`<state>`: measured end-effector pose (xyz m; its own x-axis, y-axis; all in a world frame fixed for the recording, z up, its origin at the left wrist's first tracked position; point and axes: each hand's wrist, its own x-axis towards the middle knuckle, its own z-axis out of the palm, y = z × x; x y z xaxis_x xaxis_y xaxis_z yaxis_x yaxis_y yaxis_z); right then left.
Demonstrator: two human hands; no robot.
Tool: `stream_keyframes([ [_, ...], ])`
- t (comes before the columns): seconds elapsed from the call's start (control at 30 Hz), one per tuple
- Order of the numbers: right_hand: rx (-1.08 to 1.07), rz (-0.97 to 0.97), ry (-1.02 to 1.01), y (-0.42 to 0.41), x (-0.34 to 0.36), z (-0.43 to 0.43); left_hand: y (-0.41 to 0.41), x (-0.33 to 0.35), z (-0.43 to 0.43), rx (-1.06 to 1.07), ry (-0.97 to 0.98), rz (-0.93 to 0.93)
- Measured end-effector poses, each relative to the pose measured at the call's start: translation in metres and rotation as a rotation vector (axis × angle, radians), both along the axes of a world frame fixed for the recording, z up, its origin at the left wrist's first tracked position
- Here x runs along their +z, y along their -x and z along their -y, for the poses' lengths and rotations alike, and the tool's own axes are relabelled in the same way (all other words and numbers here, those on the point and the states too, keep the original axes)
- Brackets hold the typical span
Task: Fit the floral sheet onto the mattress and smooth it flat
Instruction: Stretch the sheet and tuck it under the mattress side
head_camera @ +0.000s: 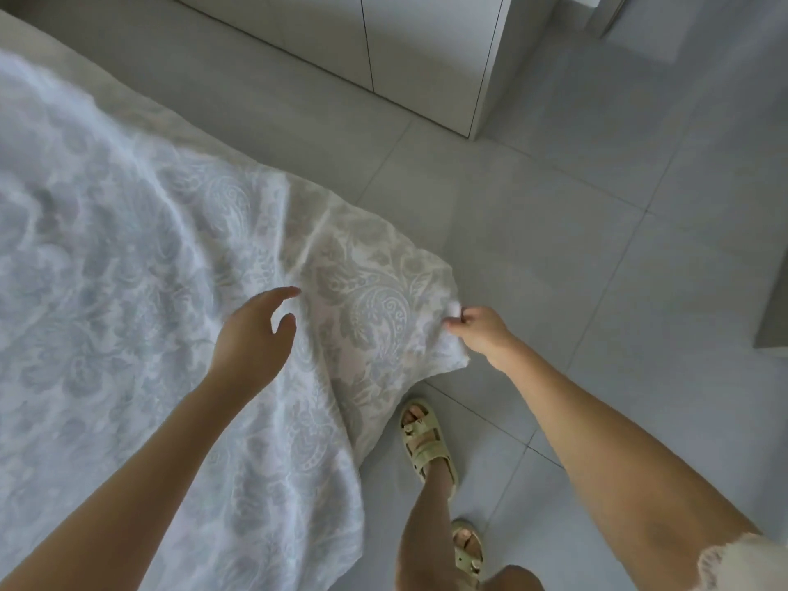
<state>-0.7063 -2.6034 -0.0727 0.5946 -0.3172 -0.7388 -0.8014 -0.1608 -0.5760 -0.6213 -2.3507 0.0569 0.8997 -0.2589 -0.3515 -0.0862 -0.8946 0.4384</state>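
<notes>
The pale floral sheet [128, 292] lies rumpled over the mattress [140, 115] on the left, and one corner of it hangs out past the bed toward the floor. My right hand [479, 332] pinches the edge of that hanging corner, holding it up and stretched to the right. My left hand [251, 339] hovers just above the sheet with fingers apart, holding nothing. A strip of bare cream mattress shows along the far edge of the sheet.
Grey tiled floor [575, 232] lies to the right of the bed. White cabinet doors [383, 49] stand at the back. My feet in pale sandals [426, 441] stand beside the bed's corner. A dark object [774, 309] juts in at the right edge.
</notes>
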Motion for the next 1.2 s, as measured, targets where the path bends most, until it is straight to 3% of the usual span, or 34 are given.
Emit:
stream_keyframes([
  [0.17, 0.050, 0.261, 0.730, 0.022, 0.051, 0.027, -0.049, -0.005, 0.043, -0.207, -0.022, 0.036],
  [0.3, -0.010, 0.515, 1.048, 0.042, 0.089, 0.026, -0.085, -0.003, 0.085, -0.328, -0.018, 0.135],
  [0.4, 0.074, 0.544, 0.968, 0.032, 0.074, 0.019, -0.111, -0.012, 0.115, -0.446, -0.068, 0.142],
  [0.47, 0.289, 0.606, 0.749, 0.025, 0.051, 0.015, -0.127, -0.029, 0.135, -0.552, -0.157, 0.088],
  [0.53, 0.458, 0.550, 0.434, 0.019, 0.039, 0.015, -0.139, -0.049, 0.154, -0.644, -0.251, 0.023],
  [0.57, 0.416, 0.453, 0.275, 0.015, 0.038, 0.018, -0.143, -0.058, 0.163, -0.680, -0.298, -0.009],
  [0.63, 0.052, 0.251, 0.044, 0.002, 0.035, 0.030, -0.146, -0.077, 0.180, -0.723, -0.367, -0.062],
  [0.7, -0.269, 0.137, 0.098, -0.014, 0.012, 0.047, -0.147, -0.093, 0.197, -0.758, -0.436, -0.101],
  [0.73, -0.314, 0.040, 0.079, -0.021, 0.001, 0.055, -0.147, -0.100, 0.204, -0.774, -0.485, -0.126],
  [0.8, -0.340, -0.180, -0.156, -0.038, -0.017, 0.064, -0.147, -0.114, 0.217, -0.803, -0.591, -0.181],
  [0.9, -0.295, -0.344, -0.463, -0.051, -0.034, 0.067, -0.150, -0.129, 0.227, -0.828, -0.755, -0.296],
  [1.07, -0.107, -0.304, -0.309, -0.061, -0.041, 0.073, -0.152, -0.135, 0.226, -0.989, -0.990, -0.448],
  [1.2, 0.119, 0.068, 0.247, -0.059, -0.013, 0.086, -0.150, -0.131, 0.224, -0.999, -0.871, -0.404],
])
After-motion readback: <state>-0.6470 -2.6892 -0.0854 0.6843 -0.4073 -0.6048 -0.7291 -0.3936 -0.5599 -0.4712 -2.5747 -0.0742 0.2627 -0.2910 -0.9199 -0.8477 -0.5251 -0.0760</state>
